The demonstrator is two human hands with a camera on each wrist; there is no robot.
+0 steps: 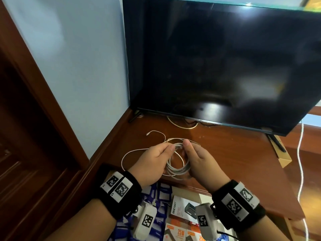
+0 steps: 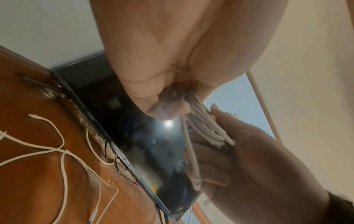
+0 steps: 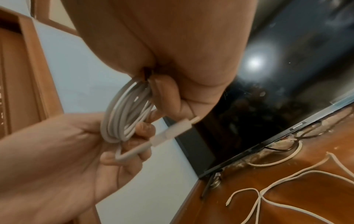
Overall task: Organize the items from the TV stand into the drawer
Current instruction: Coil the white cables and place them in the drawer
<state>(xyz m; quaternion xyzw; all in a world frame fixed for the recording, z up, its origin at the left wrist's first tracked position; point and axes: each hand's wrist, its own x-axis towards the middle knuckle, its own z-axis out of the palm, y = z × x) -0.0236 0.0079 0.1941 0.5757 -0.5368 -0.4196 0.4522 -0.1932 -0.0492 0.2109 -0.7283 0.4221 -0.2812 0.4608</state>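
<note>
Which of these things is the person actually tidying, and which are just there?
Part of the job:
coiled white cable, held by left hand and right hand
loose white cable
open drawer

Just there:
television
boxes in the drawer

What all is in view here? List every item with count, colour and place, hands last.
coiled cable: one, white-grey, held up between both hands above the stand's front edge
loose cable: at least one, white, sprawled on the stand top behind the hands
TV: one, black, off, standing at the back of the stand
TV stand: one, reddish-brown wood
boxes: several, white and orange, in the open drawer below the stand's front edge
cardboard piece: one, tan, under the TV's right foot
left hand: grips the coil
right hand: pinches the coil
</note>
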